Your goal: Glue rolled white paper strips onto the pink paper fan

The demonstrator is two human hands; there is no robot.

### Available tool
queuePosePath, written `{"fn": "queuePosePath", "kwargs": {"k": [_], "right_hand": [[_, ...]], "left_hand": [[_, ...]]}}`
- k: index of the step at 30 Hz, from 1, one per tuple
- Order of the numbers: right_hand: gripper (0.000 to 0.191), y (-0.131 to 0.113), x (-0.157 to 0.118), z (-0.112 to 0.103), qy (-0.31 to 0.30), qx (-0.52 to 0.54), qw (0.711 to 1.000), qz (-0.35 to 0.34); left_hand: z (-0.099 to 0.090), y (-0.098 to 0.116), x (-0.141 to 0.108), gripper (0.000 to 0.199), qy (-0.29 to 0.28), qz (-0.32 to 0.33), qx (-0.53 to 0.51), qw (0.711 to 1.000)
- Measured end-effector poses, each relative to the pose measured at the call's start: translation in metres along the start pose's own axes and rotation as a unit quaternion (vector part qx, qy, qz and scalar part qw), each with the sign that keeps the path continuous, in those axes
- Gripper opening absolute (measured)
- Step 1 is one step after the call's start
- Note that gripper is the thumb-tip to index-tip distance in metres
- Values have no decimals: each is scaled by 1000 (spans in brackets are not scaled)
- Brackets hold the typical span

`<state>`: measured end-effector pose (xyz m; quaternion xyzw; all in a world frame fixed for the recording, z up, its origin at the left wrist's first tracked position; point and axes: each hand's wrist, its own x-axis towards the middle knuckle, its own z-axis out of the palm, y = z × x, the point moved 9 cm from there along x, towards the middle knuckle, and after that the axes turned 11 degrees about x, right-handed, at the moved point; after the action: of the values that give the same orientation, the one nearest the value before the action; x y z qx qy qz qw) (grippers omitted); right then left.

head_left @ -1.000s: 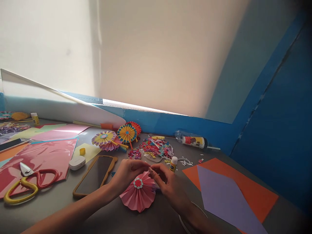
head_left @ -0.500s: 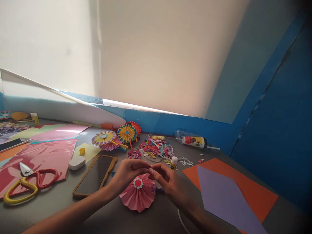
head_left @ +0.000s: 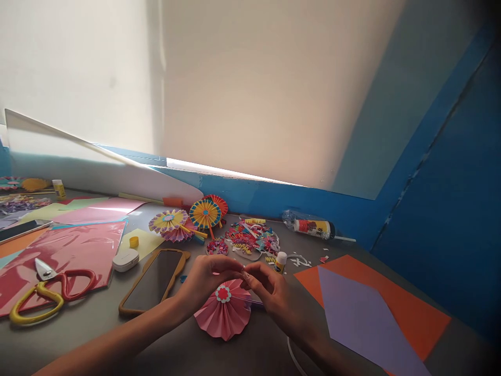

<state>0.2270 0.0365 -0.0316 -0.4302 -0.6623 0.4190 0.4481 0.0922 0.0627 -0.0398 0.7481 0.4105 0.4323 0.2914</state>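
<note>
Against the prior frame, hands barely shifted: left hand point(head_left: 207, 288) and right hand point(head_left: 270, 298) still pinch narrowly together on a thin pale paper strip point(head_left: 247, 272), detail too small to tell, just above the pink pleated paper rosette point(head_left: 223, 317) on the counter point(head_left: 250, 352); glue stick point(head_left: 280, 262) near right hand.

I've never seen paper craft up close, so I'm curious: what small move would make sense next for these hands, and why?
Perhaps lower the small paper bit, pinched between the left hand and right hand, onto the pink pleated paper rosette. The fingers meet just above it, and a glue stick stands nearby. The bit is too small to make out clearly.
</note>
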Motion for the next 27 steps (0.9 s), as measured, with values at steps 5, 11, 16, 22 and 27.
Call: {"fn": "queuePosePath", "kwargs": {"k": [5,11,16,22,27], "right_hand": [[25,7,3,7,-42,54,998,-3],[25,10,6,4,-34,44,998,-23],[27,13,6,3,-36,34,999,-7],[24,13,6,5,-50,52,997,-9],[23,11,5,6,-56,48,997,-21]], "left_hand": [[0,2,0,18,-3,3,11,1000],[5,-5,1,24,-33,-26,-84,996],[10,-11,3,27,-62,-39,-160,984],[11,-14,2,23,-63,-55,-156,984],[10,-13,2,22,-56,-62,-151,985]]}}
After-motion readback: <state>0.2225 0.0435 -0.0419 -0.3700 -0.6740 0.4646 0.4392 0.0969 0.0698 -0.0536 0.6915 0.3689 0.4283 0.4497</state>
